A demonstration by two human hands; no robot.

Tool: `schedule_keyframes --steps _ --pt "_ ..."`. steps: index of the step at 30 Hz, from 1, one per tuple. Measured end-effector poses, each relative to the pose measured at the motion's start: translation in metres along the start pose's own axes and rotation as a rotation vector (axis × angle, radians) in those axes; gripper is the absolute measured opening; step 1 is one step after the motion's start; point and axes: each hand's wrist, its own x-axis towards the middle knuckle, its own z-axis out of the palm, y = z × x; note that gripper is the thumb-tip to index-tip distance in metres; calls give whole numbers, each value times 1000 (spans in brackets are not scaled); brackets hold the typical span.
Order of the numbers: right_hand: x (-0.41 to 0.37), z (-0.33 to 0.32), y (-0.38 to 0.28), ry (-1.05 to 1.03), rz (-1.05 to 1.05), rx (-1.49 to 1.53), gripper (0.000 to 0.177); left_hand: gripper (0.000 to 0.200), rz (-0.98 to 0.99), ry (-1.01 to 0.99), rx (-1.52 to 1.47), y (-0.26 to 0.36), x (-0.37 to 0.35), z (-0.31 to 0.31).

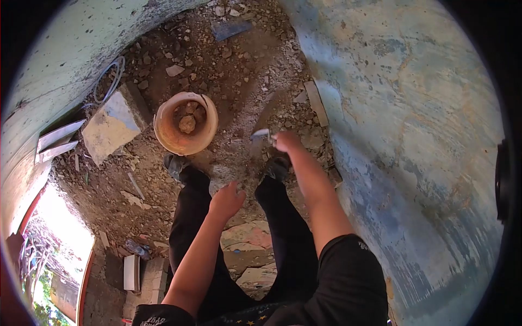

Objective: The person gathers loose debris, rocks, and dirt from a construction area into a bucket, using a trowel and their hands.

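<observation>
My right hand (287, 142) is closed round the handle of a small trowel (261, 132), its pale metal blade pointing left just over the rubble. Below and to the left, my left hand (227, 201) hangs in front of my knee with its fingers curled in and nothing visible in them. A worn orange-beige bucket (162, 127) stands on the ground beyond my left foot, apart from both hands. Inside it lie several clods or stones (187, 124). Its far rim looks cracked.
Loose soil and broken stones (234, 76) cover the ground. A square slab (111, 127) leans left of the bucket, near a coiled pale tube (111, 81). A blue-grey wall (402, 136) rises on the right. A plastic bottle (137, 249) lies at lower left, by a bright opening.
</observation>
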Motion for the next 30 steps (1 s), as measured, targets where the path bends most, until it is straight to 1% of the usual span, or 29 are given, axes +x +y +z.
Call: schedule_keyframes --steps 1,3,4,5,7,8,10,11,12,14,16,18,20,21,23,24,26,27,29,30 --pt "8 -25 5 5 -40 -34 35 53 -2 2 1 -1 -2 1" --pt "29 -79 22 218 -39 27 32 52 -18 -6 11 1 -3 -2" --pt "47 -107 39 272 -41 -38 33 52 -16 -2 7 1 -3 -5" --pt "49 -137 39 345 93 2 35 52 -9 -5 10 0 -5 -8" --pt "61 -172 50 785 177 304 40 52 -6 -17 14 -3 -12 -6" --pt "56 -189 48 796 174 304 40 52 -1 9 34 -4 -10 -5" --pt "48 -203 50 728 212 529 46 53 1 29 56 -6 -11 -6" --pt "42 -199 45 807 141 287 50 53 21 18 43 -6 -12 -6" --pt "40 -194 45 817 140 279 50 53 48 16 29 -3 -9 -9" --pt "27 -170 36 766 93 270 49 53 51 32 20 1 -6 -13" --pt "18 -139 28 634 45 268 48 53 39 36 13 0 -8 -12" --pt "21 -100 24 489 2 287 45 54 73 64 15 0 -5 -9" --pt "6 -81 0 220 8 366 46 54 57 59 12 3 -7 -11" --pt "13 -67 -3 221 6 365 46 54 43 54 11 5 -7 -13" --pt "32 -20 -2 145 -271 108 48 54 15 30 26 5 -10 -12" --pt "38 -18 -5 146 -274 108 48 54 -4 17 40 6 -8 -13" --pt "52 -17 -10 41 -213 49 48 53 7 22 22 6 -10 -13" --pt "41 -49 -19 -21 -146 88 49 53 24 29 7 5 -8 -14" --pt "64 -80 2 39 -182 126 50 54 14 39 16 4 -11 -9" --pt "80 -95 18 220 -164 234 46 54 13 47 22 3 -10 -8"
